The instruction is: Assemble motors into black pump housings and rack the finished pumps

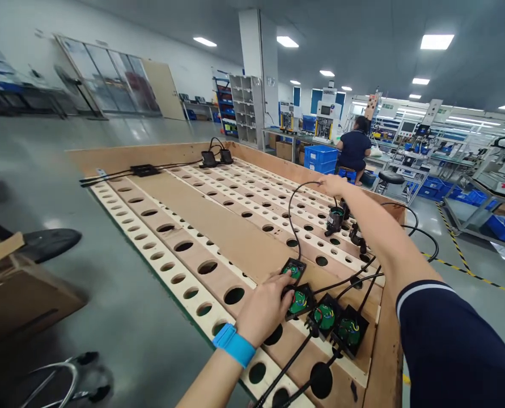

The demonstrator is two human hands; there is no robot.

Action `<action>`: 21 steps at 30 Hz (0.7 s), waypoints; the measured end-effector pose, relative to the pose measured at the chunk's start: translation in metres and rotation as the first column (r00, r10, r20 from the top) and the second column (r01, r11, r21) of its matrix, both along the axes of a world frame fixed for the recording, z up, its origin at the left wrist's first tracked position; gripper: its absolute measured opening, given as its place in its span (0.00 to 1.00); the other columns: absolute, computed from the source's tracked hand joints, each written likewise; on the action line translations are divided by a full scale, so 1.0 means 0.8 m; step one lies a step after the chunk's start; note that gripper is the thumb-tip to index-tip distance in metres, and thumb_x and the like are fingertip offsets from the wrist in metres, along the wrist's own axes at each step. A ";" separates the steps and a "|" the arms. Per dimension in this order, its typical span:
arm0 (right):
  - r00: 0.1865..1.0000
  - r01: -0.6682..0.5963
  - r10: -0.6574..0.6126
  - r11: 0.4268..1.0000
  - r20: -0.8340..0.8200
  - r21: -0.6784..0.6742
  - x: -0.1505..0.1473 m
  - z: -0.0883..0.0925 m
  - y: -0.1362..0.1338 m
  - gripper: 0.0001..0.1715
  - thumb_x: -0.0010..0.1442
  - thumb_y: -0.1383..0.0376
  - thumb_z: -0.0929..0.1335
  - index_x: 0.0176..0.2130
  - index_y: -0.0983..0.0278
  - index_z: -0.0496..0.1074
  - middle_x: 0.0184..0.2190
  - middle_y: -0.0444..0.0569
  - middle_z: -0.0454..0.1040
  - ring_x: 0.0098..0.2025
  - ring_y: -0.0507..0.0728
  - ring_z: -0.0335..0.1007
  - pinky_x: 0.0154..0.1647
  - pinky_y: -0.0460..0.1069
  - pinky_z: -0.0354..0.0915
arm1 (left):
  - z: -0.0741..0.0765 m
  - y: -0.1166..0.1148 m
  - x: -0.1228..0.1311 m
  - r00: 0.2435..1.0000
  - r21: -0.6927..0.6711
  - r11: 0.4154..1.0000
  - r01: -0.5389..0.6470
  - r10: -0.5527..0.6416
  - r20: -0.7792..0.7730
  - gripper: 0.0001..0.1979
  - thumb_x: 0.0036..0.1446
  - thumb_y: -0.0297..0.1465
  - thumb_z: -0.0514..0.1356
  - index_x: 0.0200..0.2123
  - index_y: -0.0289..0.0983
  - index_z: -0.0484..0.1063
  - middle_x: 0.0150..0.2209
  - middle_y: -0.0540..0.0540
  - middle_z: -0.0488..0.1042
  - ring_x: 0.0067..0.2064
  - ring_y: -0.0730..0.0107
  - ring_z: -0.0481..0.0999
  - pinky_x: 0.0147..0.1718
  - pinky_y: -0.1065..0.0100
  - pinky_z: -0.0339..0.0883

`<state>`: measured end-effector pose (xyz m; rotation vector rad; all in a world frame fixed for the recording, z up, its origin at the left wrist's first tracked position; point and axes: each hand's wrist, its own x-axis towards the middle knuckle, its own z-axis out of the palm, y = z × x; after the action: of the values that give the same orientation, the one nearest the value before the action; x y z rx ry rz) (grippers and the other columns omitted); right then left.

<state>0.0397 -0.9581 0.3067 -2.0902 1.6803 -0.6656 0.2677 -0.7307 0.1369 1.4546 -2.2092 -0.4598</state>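
Note:
My left hand (263, 306), with a blue wrist strap (235, 344), is closed around the edge of a square black housing (293, 270) that has a green circuit board inside. Out of this housing a black cable (292, 212) arcs up to my right hand (334, 185), whose fingers pinch it. A second open housing (301, 301) sits right beside my left fingers. Two more, a third housing (323, 316) and a fourth housing (351, 331), lie to the right with coloured wires showing. Beneath my right forearm stands a round black part (334, 220) with a green top.
A wooden-walled tray (150, 148) with slats full of round holes carries these parts. Two black units (216, 157) and a flat black piece (145, 170) lie at its far side. Beyond are blue crates (321, 158), a seated person (355, 144) and a cardboard box (26, 300) at left.

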 end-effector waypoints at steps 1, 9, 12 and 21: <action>0.999 -0.021 0.022 1.000 -0.048 0.020 -0.014 0.008 -0.001 0.17 0.71 0.58 0.67 0.53 0.67 0.73 0.53 0.52 0.73 0.52 0.59 0.74 0.53 0.58 0.72 | 0.001 0.001 -0.001 1.000 0.003 1.000 -0.007 0.007 0.000 0.17 0.62 0.32 0.53 0.47 0.40 0.80 0.56 0.41 0.79 0.67 0.52 0.68 0.65 0.49 0.65; 0.898 0.017 0.035 0.993 -0.439 0.114 -0.159 0.028 0.046 0.08 0.56 0.74 0.71 0.27 0.65 0.79 0.29 0.50 0.78 0.42 0.58 0.73 0.48 0.49 0.64 | -0.002 0.005 -0.003 0.997 -0.030 0.998 -0.056 0.054 -0.062 0.15 0.62 0.38 0.51 0.41 0.41 0.75 0.54 0.37 0.79 0.64 0.47 0.70 0.62 0.47 0.68; 0.904 0.052 0.015 0.988 -0.428 0.145 -0.190 0.011 0.076 0.11 0.53 0.76 0.69 0.30 0.63 0.81 0.32 0.50 0.80 0.43 0.59 0.74 0.48 0.49 0.64 | -0.005 0.006 -0.003 0.994 -0.049 0.997 -0.068 0.063 -0.085 0.13 0.61 0.39 0.51 0.40 0.43 0.74 0.54 0.38 0.79 0.64 0.47 0.71 0.62 0.47 0.67; 0.983 0.184 -0.175 0.947 -0.058 0.262 -0.185 -0.010 0.096 0.23 0.74 0.56 0.58 0.50 0.65 0.76 0.34 0.52 0.78 0.31 0.55 0.76 0.35 0.48 0.71 | 0.001 0.006 -0.004 0.991 -0.079 0.989 -0.123 0.118 -0.056 0.13 0.59 0.41 0.51 0.38 0.43 0.73 0.47 0.41 0.79 0.46 0.50 0.80 0.49 0.52 0.74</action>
<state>-0.1082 -0.8809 0.2989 -1.7870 1.8800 -0.4284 0.2644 -0.7257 0.1377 1.5056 -2.0621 -0.3570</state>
